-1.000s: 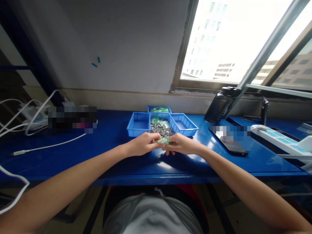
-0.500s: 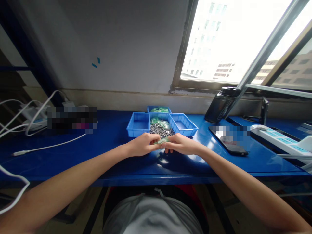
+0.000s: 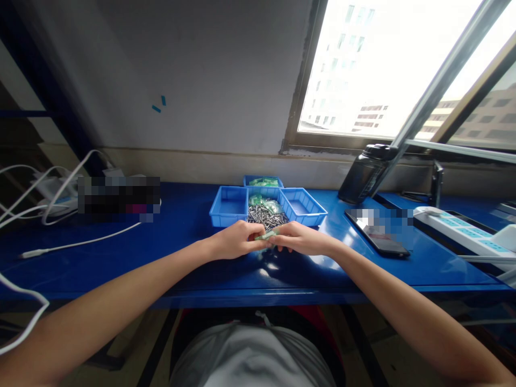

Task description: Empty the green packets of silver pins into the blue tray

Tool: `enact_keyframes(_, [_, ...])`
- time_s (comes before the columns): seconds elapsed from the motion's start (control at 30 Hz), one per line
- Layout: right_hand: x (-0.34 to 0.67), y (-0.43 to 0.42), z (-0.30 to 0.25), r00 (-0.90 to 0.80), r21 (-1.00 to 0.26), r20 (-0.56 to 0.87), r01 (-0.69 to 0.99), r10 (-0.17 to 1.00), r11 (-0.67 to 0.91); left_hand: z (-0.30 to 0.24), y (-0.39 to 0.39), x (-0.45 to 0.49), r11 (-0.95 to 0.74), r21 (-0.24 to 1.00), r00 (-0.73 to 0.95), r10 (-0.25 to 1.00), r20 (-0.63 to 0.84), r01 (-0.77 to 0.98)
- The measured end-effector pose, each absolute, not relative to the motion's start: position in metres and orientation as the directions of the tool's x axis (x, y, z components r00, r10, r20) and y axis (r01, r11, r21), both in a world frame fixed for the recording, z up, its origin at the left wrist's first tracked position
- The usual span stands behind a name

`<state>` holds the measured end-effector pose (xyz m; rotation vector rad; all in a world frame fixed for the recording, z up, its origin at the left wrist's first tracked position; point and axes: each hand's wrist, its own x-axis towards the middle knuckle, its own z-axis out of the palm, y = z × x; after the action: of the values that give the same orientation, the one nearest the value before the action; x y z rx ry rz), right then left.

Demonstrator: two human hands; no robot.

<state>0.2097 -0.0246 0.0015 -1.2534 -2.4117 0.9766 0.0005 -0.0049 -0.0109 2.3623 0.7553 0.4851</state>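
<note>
A small clear-green plastic bag (image 3: 266, 235) is pinched between my two hands, just in front of the blue bins. My left hand (image 3: 237, 240) closes its fingers on the bag's left side. On the other side, my right hand (image 3: 305, 238) grips it with thumb and fingers, some fingers curled beneath. What the bag contains cannot be made out. Right behind my fingers, a heap of small metal screws (image 3: 266, 216) fills the middle bin, and green plastic bags (image 3: 271, 205) lie on its far part.
An open blue bin (image 3: 229, 219) stands left of the screws and another bin (image 3: 307, 218) right. Behind, a blue bin (image 3: 245, 183) holds green bags (image 3: 264, 183). A black bottle (image 3: 363, 174), phone (image 3: 377, 234) and power strip (image 3: 467, 236) lie rightward; white cables (image 3: 88, 239) leftward.
My right fingers have shifted slightly around the bag, and the bag has tilted a little. Both arms and the bins stay in place.
</note>
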Motion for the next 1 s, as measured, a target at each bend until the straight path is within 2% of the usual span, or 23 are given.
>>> enact_keyframes(0.67, [0.2097, -0.0252, 0.0069, -0.685, -0.713, -0.117, 0.562, 0.719, 0.419, -0.0103, -0.0069, 0.0004, -0.687, 0.615, 0.803, 0.579, 0.140, 0.388])
enact_keyframes(1.0, [0.2113, -0.0215, 0.0018, -0.667, -0.688, -0.104, 0.584, 0.738, 0.431, -0.0073, -0.0074, 0.0003, -0.699, 0.604, 0.786, 0.590, 0.185, 0.383])
